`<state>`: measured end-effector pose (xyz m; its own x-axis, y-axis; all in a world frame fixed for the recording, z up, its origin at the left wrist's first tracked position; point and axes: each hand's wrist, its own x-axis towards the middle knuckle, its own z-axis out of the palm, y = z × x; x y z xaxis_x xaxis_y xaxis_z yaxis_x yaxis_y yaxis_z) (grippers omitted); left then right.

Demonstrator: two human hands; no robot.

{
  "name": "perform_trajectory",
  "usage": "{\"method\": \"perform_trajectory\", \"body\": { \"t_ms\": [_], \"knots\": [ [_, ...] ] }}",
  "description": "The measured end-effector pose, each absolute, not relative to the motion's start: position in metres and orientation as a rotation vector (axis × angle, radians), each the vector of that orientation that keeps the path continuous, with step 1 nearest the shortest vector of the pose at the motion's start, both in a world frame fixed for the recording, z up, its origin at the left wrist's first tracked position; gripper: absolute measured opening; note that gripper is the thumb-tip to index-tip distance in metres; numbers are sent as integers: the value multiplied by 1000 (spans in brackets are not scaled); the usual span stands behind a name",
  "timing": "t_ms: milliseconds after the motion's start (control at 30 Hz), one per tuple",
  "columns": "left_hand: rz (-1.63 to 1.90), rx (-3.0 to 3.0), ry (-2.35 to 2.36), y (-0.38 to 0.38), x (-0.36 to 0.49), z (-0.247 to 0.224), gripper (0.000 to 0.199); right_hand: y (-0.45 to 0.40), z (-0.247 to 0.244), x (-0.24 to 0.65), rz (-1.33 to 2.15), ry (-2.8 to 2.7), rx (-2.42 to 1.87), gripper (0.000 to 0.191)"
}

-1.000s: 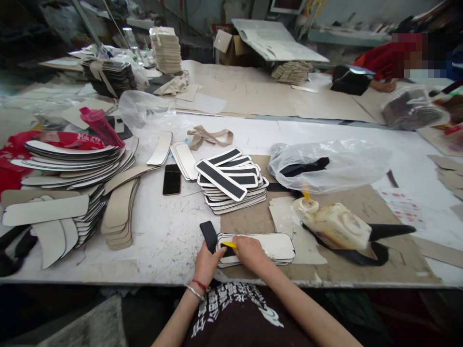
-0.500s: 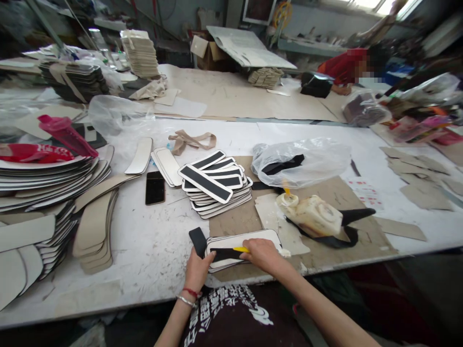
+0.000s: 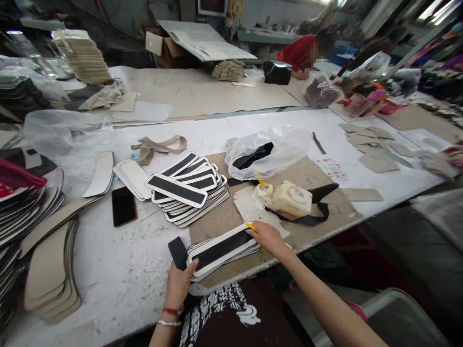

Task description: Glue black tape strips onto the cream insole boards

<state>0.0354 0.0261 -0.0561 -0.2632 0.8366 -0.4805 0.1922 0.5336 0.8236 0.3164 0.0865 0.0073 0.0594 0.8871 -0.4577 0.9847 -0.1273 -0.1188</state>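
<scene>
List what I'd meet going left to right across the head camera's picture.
Curved beige stack, phone, left hand, black-topped front stack, right hand, flat beige scraps.

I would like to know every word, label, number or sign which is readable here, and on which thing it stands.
"龙", probably, among white characters on the dark shirt; the others are too distorted to read.
Red marks on the white table covering: too small and blurred to read.
No other readable text shows.
</scene>
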Motion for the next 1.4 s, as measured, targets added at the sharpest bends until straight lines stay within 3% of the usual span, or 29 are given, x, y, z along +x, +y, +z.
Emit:
{"method": "perform_trajectory", "body": {
  "t_ms": [433,633,1067,1400],
  "knots": [
    [748,811,1812,32,36,-50,41,101,-1,330,-804,1937,2020,31],
    [723,820,1827,33,41,-41,31,101,6,350,-664,1906,2059,42],
    [862,810,1763,25,39,-52,40,76,-13,346,-751,2244,2327,28],
    [963,744,1707,14,33,-27,38,74,16,334,-1202,2181,2483,28]
  ]
}}
